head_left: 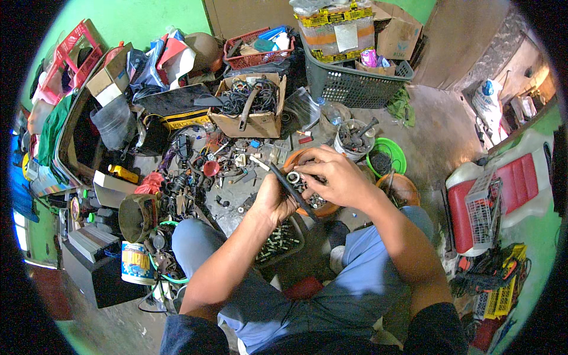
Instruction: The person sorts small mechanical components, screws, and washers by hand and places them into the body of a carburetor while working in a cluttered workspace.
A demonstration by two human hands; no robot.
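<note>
Your left hand (273, 200) is clenched around a dark rod (290, 188) above the orange bowl (326, 208), your right hand (331, 174) pinches a metal ring (293, 177) at its shaft, apparently not fully seated yet.

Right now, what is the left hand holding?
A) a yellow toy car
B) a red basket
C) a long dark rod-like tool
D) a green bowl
C: the left hand grips a long dark rod-like tool, while the right hand pinches a small metal ring at it.
</note>
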